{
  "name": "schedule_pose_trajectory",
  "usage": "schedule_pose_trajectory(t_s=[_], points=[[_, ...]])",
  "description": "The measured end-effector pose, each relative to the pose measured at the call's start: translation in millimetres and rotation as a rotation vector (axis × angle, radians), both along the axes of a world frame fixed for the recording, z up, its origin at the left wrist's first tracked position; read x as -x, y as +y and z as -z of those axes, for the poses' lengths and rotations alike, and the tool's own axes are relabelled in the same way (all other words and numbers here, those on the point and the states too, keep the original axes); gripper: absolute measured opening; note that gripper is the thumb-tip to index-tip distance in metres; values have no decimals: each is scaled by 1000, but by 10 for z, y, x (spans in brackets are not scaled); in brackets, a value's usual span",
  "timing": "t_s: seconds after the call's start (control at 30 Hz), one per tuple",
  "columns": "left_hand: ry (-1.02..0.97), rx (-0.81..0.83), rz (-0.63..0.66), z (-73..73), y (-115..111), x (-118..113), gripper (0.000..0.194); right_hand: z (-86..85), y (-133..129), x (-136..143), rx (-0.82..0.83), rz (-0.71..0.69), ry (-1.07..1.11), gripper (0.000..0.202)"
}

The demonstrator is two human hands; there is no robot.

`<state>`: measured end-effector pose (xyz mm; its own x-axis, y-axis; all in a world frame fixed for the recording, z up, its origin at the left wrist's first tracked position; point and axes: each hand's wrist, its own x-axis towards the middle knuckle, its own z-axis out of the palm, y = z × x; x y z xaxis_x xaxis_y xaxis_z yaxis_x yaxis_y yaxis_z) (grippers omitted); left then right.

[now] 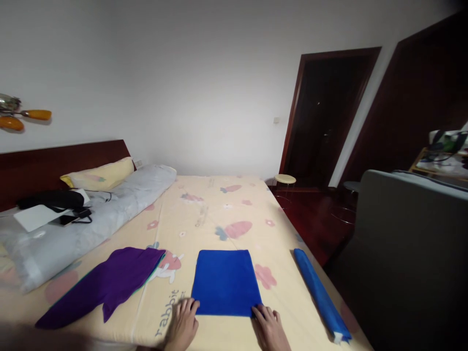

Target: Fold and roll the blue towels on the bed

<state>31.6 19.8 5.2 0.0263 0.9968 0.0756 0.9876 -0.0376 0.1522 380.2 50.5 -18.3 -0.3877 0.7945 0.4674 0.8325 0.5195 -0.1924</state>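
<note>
Blue folded rectangular cloth point(225, 282) flat on near middle of cream patterned bed sheet point(204, 214), likely soft, light, limp, non-fragile; best gripped at near corners, where left hand point(183, 324) and right hand point(269, 327) rest, fingers spread, holding nothing.

The folded cloth point(225, 282) and rolled cloth point(321, 295) are blue, the loose cloth point(109, 285) purple, the bed sheet point(219, 204) cream with pink strawberries.

left hand point(183, 324) and right hand point(269, 327) flat, fingers spread forward.
</note>
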Motion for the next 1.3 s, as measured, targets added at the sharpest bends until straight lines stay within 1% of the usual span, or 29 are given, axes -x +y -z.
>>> schedule_pose_trajectory(t_s=[0.07,0.13,0.2,0.3,0.37,0.43,0.5,0.57,0.67,0.77,0.87,0.93,0.97,1.0,1.07,1.13,1.2,1.27,1.3], points=[[34,1,32,-68,18,18,54,11,3,11,-6,36,1,32],[60,-2,19,-116,50,-28,53,4,19,75,-14,74,16,27],[79,-14,-10,-143,72,-68,48,-24,44,114,-18,77,27,23],[53,-94,0,-164,43,-54,42,-118,60,79,2,25,37,20],[-12,-176,44,-170,-29,-18,42,-206,35,20,46,-3,63,18],[-88,-244,62,-165,-132,6,39,-295,-19,-41,105,-25,102,18],[-169,-264,35,-138,-237,12,33,-371,-82,-95,187,-45,139,18],[-278,-245,8,-84,-310,9,29,-424,-129,-138,290,-43,182,17],[-463,-229,-33,32,-302,15,28,-451,-127,-170,404,28,250,20],[-547,-255,-114,125,-169,40,30,-407,-42,-165,397,85,251,27],[-461,-257,-194,139,-23,33,34,-311,47,-110,282,186,212,32],[-320,-272,-248,117,33,-47,36,-253,62,-15,169,262,198,35],[-248,-278,-262,106,47,-122,37,-234,51,59,120,274,193,36],[-189,-275,-262,99,54,-222,39,-222,29,153,83,258,187,38],[-134,-222,-193,104,54,-486,45,-219,-40,390,61,151,161,38],[-139,-101,-57,134,49,-775,49,-228,-115,645,89,22,131,36],[-144,33,45,175,45,-991,52,-223,-162,832,130,-43,108,35],[-140,125,58,208,39,-1054,55,-189,-168,868,143,-39,93,35],[-139,143,39,217,31,-1018,56,-160,-156,817,134,-23,87,35]])
